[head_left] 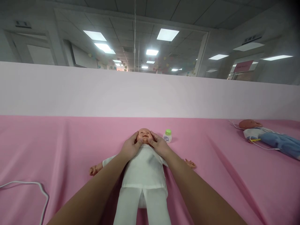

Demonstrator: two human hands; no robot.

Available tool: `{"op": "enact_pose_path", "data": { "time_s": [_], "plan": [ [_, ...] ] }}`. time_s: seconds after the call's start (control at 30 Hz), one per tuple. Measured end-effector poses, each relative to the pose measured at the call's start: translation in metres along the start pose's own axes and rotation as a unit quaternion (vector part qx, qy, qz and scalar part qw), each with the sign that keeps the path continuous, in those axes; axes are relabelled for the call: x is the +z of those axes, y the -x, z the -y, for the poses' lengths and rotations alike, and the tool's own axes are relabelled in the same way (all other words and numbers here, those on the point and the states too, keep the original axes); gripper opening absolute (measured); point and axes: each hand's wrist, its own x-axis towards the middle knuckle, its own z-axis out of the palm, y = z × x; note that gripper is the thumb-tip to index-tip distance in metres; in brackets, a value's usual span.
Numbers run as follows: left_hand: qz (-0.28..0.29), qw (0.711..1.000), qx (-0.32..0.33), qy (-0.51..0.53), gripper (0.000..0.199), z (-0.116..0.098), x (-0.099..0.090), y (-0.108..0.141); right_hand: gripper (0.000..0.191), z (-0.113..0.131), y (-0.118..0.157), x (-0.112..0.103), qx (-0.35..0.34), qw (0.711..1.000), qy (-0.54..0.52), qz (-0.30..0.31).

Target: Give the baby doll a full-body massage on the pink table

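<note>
A baby doll (145, 168) in a white top and white trousers lies on its back, its head toward the far side and its arms spread. My left hand (131, 146) cups the left side of the doll's head, thumb on the cheek. On the right side of the head, my right hand (159, 144) rests the same way, its thumb by the chin. Both hands hold the head between them; the fingertips behind it are hidden. A small clear bottle with a green cap (167, 136) stands just right of the head, close to my right hand.
Pink cloth (77, 140) with folds covers the table. A second doll in blue trousers (276, 140) lies at the far right with a thin white cord. A white cable (43, 190) curves at the lower left. Behind rises a low white wall (150, 93) with glass above.
</note>
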Motion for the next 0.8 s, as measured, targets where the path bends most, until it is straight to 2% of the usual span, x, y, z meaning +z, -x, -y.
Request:
{"op": "enact_pose_path", "data": {
  "time_s": [0.1, 0.27, 0.37, 0.53, 0.7, 0.8],
  "plan": [
    [0.0, 1.0, 0.006, -0.028, 0.086, -0.01, 0.001, 0.005, 0.095, -0.001, 0.0, 0.006, -0.009, 1.0, -0.013, -0.009],
    [-0.006, 1.0, 0.006, -0.025, 0.081, -0.014, 0.002, 0.005, 0.093, 0.0, 0.0, 0.012, 0.002, 0.999, -0.008, -0.034],
    [-0.004, 1.0, 0.004, -0.012, 0.081, -0.01, 0.002, 0.004, 0.091, -0.001, -0.001, 0.011, 0.004, 0.999, -0.012, -0.033],
    [-0.002, 0.999, -0.008, 0.036, 0.083, -0.002, 0.003, 0.003, 0.089, -0.006, -0.006, 0.004, -0.004, 0.997, -0.07, 0.009],
    [-0.035, 0.997, -0.004, 0.063, 0.067, 0.009, 0.007, -0.002, 0.08, -0.008, -0.007, 0.001, 0.001, 0.995, -0.095, 0.036],
    [-0.044, 0.995, -0.006, 0.088, 0.064, 0.015, 0.009, -0.005, 0.071, -0.009, -0.007, 0.002, 0.014, 0.994, -0.105, 0.017]
  ]
}}
